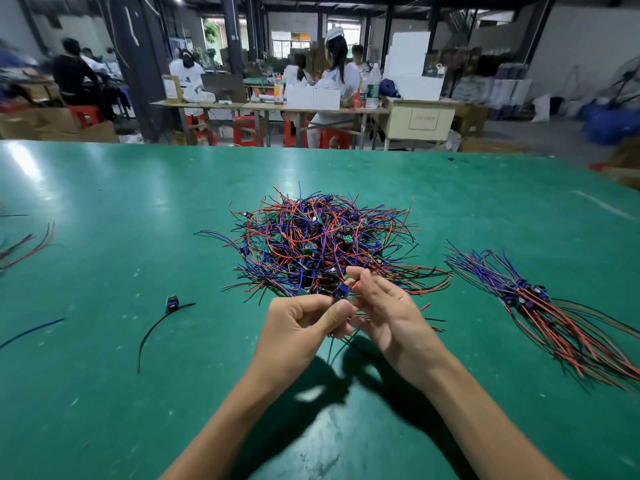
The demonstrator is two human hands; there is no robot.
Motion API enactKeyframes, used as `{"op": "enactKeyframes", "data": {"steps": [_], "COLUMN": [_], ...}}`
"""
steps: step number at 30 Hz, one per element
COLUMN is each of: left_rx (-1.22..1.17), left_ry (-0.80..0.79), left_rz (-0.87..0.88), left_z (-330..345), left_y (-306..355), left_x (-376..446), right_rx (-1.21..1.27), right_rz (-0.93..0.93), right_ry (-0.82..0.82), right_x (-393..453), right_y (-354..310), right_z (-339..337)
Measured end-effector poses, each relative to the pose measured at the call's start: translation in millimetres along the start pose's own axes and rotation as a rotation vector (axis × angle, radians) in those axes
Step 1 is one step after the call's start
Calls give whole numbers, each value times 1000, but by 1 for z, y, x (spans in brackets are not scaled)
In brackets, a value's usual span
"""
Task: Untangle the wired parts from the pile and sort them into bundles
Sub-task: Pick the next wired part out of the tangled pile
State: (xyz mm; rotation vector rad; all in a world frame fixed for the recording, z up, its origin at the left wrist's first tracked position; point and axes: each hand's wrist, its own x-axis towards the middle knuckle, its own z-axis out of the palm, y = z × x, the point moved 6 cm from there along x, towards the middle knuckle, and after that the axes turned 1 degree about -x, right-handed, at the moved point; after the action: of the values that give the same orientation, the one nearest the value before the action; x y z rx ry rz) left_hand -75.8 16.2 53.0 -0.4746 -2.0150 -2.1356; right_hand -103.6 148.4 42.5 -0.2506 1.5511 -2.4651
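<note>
Head view: both hands' fingers [337,315] pinching one wired part [341,292] beside pile [322,239]; easing wires free slowly, not yanking.

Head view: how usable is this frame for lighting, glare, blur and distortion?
Head view: overhead lamps leave pale glare streaks on the green table at left; both hands cast dark shadows toward the camera; the tangled pile and sorted bundle read sharply; background workers are soft; wide-angle bending curves the table's far edge.
</note>
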Motion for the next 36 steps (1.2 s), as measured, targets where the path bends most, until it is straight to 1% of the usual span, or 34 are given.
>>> {"op": "enactKeyframes", "data": {"steps": [3, 5, 6, 8, 10, 11, 13, 14, 15, 18, 20, 22, 24, 26, 30, 32, 34, 36], "left_rx": [73, 163, 241, 414, 536, 565, 582, 573, 547, 416, 293, 163, 144, 118, -81, -136, -130, -100], "left_ry": [-22, 5, 47, 143, 204, 227, 246, 233, 202, 22, -52, -23, 47, 70, -21, -33, -15, -21], "left_rz": [-31, 22, 87, 277, 439, 488, 515, 490, 430, 119, -18, -117, -175, -212, -325, -369, -396, -405], "left_z": [0, -1, -3, -7, -9, -10, -14, -15, -16, -14, -11, -11, -13, -10, 2, 3, 0, -1], "left_y": [-3, -1, 3, 14, 23, 26, 28, 26, 22, 1, -8, -14, -18, -21, -29, -31, -33, -34], "left_x": [0, 0, 0, -2, -5, -6, -6, -5, -3, 3, 4, 2, 2, 1, -2, -4, -5, -5], "right_rx": [2, 35, 60, 130, 199, 223, 231, 192, 123, -112, -262, -350, -415, -490, -457, -452, -489, -509], "right_rz": [-34, -62, -77, -101, -120, -135, -175, -201, -228, -283, -276, -225, -170, -136, -117, -125, -130, -137], "right_ry": [115, 161, 174, 187, 203, 219, 275, 316, 358, 438, 407, 322, 233, 156, 37, 69, 134, 163], "right_x": [0, 0, -1, -1, -1, -1, -1, -1, -1, -2, 0, 1, 2, 2, 1, 2, 2, 3], "right_y": [-11, -17, -20, -23, -26, -27, -30, -30, -31, -31, -31, -26, -18, -8, 4, 4, 2, 0], "right_z": [-11, -16, -17, -18, -21, -23, -29, -34, -38, -50, -53, -49, -42, -34, -18, -18, -24, -27]}}
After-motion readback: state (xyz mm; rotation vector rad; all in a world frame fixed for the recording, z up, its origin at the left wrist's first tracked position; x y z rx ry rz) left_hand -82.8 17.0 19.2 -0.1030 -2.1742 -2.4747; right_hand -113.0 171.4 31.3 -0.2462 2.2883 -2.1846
